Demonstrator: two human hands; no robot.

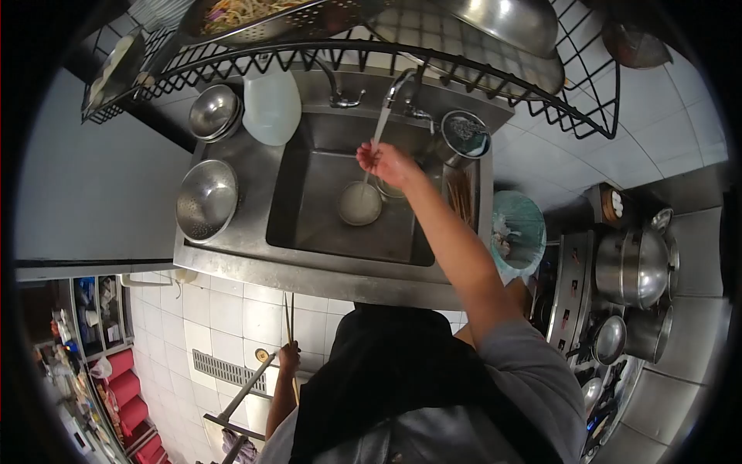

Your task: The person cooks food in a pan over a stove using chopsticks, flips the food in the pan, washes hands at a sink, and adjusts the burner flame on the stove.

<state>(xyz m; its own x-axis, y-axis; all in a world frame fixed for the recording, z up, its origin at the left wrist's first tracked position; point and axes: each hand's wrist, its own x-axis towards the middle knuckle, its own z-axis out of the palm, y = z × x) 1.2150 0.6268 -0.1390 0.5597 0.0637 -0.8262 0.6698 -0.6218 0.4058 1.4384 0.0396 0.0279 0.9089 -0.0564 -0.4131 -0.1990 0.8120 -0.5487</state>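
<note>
My right hand [386, 165] reaches over the sink [317, 166], its fingers loosely curled and slightly apart at the running water [381, 127]. I see nothing held in it. The stream falls from the curved faucet [396, 83] into a round bowl [360, 203] of cloudy water on the sink floor. A second round vessel [392, 188] is partly hidden behind my right wrist. Down at the left, my left hand [289, 356] is closed around long thin sticks that look like cooking chopsticks [288, 313], pointing up toward the sink's front edge.
A perforated colander [207, 199], stacked metal bowls [214, 112] and a whitish plastic jug [271, 108] stand left of the basin. A black wire rack [464, 66] hangs overhead. At right are a metal container [465, 135], a lined bin [519, 228] and large pots [632, 267].
</note>
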